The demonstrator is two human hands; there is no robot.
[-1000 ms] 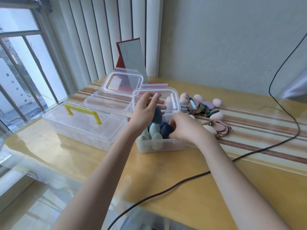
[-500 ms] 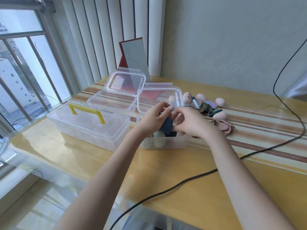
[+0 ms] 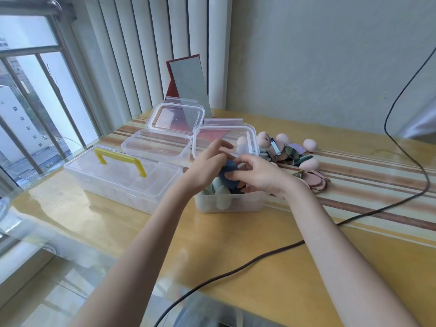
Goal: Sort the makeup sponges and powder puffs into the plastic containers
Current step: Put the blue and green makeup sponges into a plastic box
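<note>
A dark blue makeup sponge (image 3: 228, 173) is held between both hands over the near clear container (image 3: 236, 204). My left hand (image 3: 207, 166) curls round its left side. My right hand (image 3: 258, 173) pinches its right side with thumb and fingers. Inside the container lie several pale green sponges (image 3: 220, 193) and more dark blue ones, partly hidden by my hands. Its lid (image 3: 224, 140) stands open behind. To the right, a pile of pink sponges (image 3: 311, 165) and flat powder puffs (image 3: 315, 179) lies on the table.
A second open clear container (image 3: 155, 147) stands behind on the left. A shut clear box with a yellow handle (image 3: 120, 159) sits at the left. A mirror (image 3: 188, 83) leans on the blinds. A black cable (image 3: 354, 219) crosses the table at the right.
My left hand has come down with the dark blue sponge from above the lid to the container's mouth. My right hand rose out of the container and took hold of the same sponge.
</note>
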